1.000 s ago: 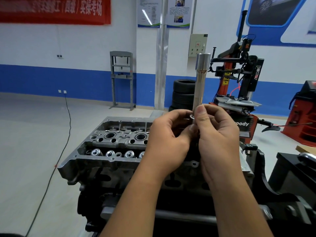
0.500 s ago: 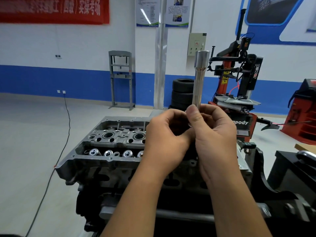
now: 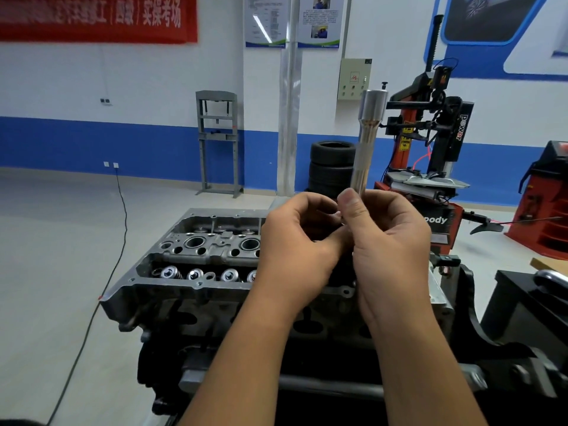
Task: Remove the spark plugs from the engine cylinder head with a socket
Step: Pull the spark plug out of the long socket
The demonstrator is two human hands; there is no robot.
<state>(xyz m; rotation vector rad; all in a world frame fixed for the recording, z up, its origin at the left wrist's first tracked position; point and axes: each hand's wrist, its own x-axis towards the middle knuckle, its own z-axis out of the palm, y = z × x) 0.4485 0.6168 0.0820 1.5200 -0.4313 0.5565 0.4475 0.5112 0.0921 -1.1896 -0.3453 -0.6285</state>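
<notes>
A long silver spark plug socket (image 3: 366, 139) stands upright above the engine, its wider end on top. My right hand (image 3: 387, 241) grips its lower part, thumb pressed on the shaft. My left hand (image 3: 299, 244) curls its fingers at the socket's lower end, which is hidden between both hands; what the fingers hold there cannot be seen. Below them sits the grey cylinder head (image 3: 196, 256) with open round plug wells and valve springs along its near side. Its right half is hidden by my hands.
The engine rests on a black stand (image 3: 507, 348). Behind it are stacked tyres (image 3: 330, 167), a red-black tyre changer (image 3: 436, 139), a grey press frame (image 3: 218, 142) and a red machine (image 3: 547, 204) at right. A black cable (image 3: 120, 241) runs across the floor on the left.
Both hands with the socket have stayed close together; the view shifts slightly. My right thumb has slid a little on the shaft.
</notes>
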